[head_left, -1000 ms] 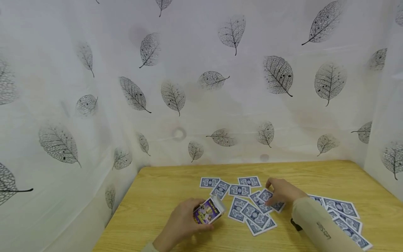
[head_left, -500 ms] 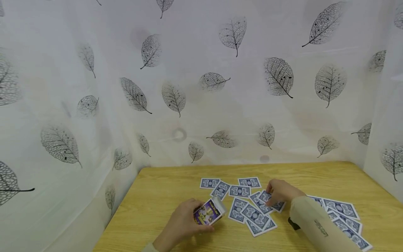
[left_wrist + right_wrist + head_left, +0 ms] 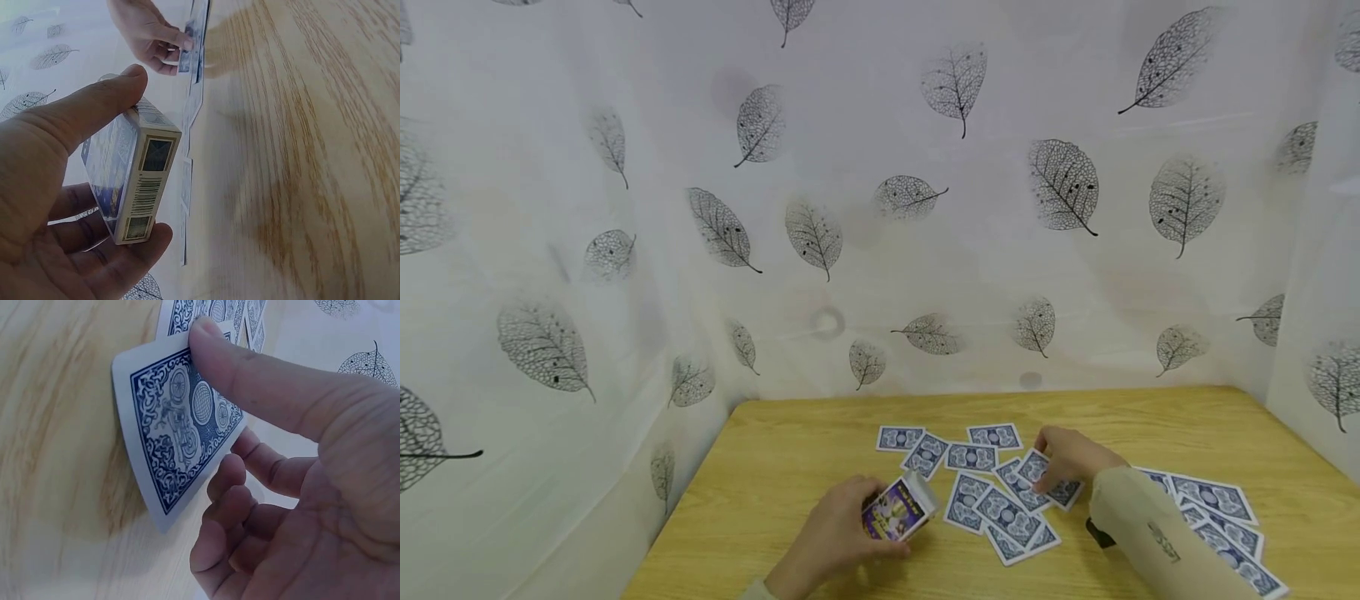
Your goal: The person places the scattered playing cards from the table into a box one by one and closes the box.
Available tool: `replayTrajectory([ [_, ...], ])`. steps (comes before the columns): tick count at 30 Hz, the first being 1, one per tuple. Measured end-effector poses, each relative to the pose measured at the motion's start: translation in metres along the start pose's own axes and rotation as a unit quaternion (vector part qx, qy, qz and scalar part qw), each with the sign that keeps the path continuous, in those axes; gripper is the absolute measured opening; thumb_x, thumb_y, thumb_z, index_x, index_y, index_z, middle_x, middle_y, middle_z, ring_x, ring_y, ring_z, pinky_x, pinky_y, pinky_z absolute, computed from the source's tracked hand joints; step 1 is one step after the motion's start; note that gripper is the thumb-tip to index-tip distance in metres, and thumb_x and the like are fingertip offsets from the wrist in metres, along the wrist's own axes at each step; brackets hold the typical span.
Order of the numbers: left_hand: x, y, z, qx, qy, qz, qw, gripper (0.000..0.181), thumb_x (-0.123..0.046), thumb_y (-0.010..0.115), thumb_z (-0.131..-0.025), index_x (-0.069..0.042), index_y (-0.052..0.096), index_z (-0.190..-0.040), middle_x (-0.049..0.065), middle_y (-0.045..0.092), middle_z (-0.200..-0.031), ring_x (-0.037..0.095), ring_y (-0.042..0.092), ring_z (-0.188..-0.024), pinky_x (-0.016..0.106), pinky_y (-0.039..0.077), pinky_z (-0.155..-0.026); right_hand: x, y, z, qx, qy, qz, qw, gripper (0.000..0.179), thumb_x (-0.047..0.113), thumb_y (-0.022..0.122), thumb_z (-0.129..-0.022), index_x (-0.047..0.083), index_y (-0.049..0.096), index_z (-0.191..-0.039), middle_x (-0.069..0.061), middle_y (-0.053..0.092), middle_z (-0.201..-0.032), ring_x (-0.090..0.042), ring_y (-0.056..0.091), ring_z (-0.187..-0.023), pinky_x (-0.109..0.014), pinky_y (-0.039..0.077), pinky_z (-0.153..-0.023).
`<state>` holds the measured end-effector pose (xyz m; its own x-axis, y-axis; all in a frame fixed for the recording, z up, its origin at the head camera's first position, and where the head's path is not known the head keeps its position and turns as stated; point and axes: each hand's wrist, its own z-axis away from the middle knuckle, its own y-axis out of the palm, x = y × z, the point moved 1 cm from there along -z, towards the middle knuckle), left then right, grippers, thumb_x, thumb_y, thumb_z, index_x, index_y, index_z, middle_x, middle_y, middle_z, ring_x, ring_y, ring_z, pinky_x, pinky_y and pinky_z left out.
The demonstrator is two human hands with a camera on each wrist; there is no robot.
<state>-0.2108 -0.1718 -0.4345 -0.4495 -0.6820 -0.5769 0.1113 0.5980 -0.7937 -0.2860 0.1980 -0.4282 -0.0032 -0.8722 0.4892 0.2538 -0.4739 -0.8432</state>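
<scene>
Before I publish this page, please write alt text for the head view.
A person's left hand grips a purple box while the right hand holds a blue-backed playing card. More cards lie face down on a wooden table.

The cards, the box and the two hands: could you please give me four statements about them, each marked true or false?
1. The left hand holds the card box. True.
2. The right hand touches nothing. False: it pinches a card.
3. The visible loose cards lie face up. False: they show blue patterned backs.
4. One side of the card box bears a barcode. True.
</scene>
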Motion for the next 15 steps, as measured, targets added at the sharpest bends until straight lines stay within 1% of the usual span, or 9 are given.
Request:
replayTrajectory([
  [4,0.0012,0.0004,-0.0009,0.016,-0.002,0.034,0.9993,0.062,-0.041,0.102,-0.067,-0.015,0.071,-0.115,-0.01,0.068,-0.097,-0.002,0.055,-0.083,0.018,0.051,-0.074,-0.0005,0.0009,0.0005,-0.01,-0.016,-0.006,0.9998,0.048,0.017,0.096,-0.08,0.004,0.062,-0.112,-0.008,0.066,-0.101,-0.023,0.06,-0.087,-0.038,0.054,-0.076],
  [8,0.0039,0.0014,-0.0031,0.03,-0.003,0.087,0.9957,0.039,-0.03,0.099,-0.075,-0.016,0.071,-0.098,-0.012,0.066,-0.085,-0.002,0.055,-0.075,0.017,0.051,-0.066,-0.0007,0.0018,0.0024,-0.021,-0.036,-0.008,0.9991,0.046,0.016,0.096,-0.08,0.005,0.062,-0.109,-0.007,0.065,-0.097,-0.022,0.06,-0.083,-0.036,0.054,-0.072],
  [10,0.0054,0.0021,-0.0038,0.035,-0.004,0.114,0.9929,0.03,-0.026,0.096,-0.079,-0.017,0.071,-0.092,-0.012,0.066,-0.081,-0.002,0.056,-0.072,0.017,0.052,-0.063,-0.0016,0.0021,0.0025,-0.026,-0.04,-0.011,0.9988,0.044,0.015,0.094,-0.081,0.005,0.062,-0.109,-0.007,0.064,-0.094,-0.022,0.06,-0.082,-0.035,0.054,-0.07],
  [11,0.0062,0.0025,-0.004,0.037,-0.005,0.126,0.9913,0.027,-0.024,0.095,-0.081,-0.017,0.071,-0.091,-0.012,0.067,-0.08,-0.001,0.057,-0.071,0.018,0.052,-0.062,-0.0021,0.0021,0.0026,-0.029,-0.042,-0.008,0.9987,0.042,0.015,0.094,-0.082,0.006,0.062,-0.109,-0.006,0.063,-0.093,-0.021,0.059,-0.081,-0.035,0.054,-0.069],
  [15,0.0094,0.0031,-0.0046,0.039,-0.008,0.163,0.9859,0.024,-0.024,0.093,-0.084,-0.016,0.072,-0.093,-0.01,0.071,-0.083,0.0,0.062,-0.072,0.018,0.055,-0.064,-0.0059,0.0018,0.0016,-0.042,-0.044,-0.005,0.9981,0.035,0.015,0.09,-0.086,0.007,0.062,-0.106,-0.006,0.06,-0.088,-0.021,0.056,-0.078,-0.033,0.05,-0.066],
])
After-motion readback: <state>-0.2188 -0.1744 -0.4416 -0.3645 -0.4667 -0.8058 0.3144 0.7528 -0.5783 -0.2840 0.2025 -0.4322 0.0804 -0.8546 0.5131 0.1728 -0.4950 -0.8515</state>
